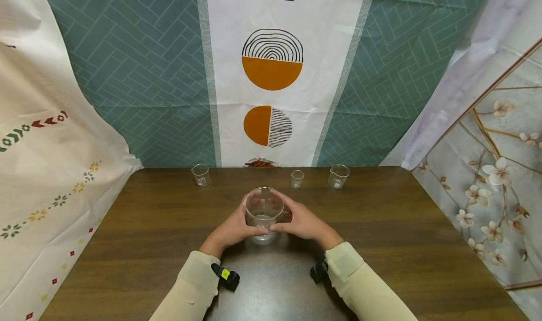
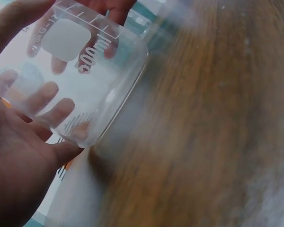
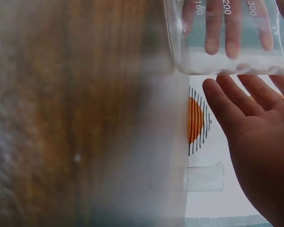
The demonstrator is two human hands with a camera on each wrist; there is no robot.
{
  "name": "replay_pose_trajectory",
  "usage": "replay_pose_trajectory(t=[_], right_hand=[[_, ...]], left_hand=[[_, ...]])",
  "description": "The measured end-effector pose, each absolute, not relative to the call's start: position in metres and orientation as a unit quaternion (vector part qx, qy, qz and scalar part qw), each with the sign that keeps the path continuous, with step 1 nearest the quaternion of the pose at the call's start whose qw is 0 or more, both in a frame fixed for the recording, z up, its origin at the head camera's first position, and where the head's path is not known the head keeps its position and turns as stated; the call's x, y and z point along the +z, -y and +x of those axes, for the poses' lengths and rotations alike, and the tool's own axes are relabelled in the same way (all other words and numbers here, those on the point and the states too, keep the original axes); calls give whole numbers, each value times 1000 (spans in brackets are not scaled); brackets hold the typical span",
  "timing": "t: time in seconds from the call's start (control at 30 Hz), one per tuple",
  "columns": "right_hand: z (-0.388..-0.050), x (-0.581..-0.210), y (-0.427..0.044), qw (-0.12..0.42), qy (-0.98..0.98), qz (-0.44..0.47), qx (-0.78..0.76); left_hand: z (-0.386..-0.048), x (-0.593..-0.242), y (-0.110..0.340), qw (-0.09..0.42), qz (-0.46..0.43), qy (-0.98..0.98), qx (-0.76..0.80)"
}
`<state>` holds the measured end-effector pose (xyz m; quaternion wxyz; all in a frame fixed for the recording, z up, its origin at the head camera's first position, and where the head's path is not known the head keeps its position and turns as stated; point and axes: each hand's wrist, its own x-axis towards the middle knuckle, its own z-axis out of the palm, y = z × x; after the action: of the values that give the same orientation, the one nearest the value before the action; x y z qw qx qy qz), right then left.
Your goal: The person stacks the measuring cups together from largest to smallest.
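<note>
Beaker (image 1: 263,212) was upright, on or just above table (image 1: 135,236), contact unclear. Left hand (image 1: 235,227) and right hand (image 1: 301,219) gripped it from opposite sides, thumbs in front, fingers curled behind. Even, gentle squeeze, level rim, slow motion seemed wise; small beakers (image 1: 337,178) near back edge sat apart.

Hands (image 2: 20,163) hold clear beaker (image 2: 102,92) — 500ml print (image 2: 93,53) — brown wood (image 2: 208,118).
</note>
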<state>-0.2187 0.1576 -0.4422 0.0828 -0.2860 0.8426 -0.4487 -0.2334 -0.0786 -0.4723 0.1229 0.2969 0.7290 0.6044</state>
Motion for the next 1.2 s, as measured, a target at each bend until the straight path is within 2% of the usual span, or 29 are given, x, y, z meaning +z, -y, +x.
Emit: replay_pose_trajectory(t=[1.2], right_hand=[[-230, -423, -189, 44, -904, -253, -343]], left_hand=[[-232, -470, 80, 128, 296, -728, 605]])
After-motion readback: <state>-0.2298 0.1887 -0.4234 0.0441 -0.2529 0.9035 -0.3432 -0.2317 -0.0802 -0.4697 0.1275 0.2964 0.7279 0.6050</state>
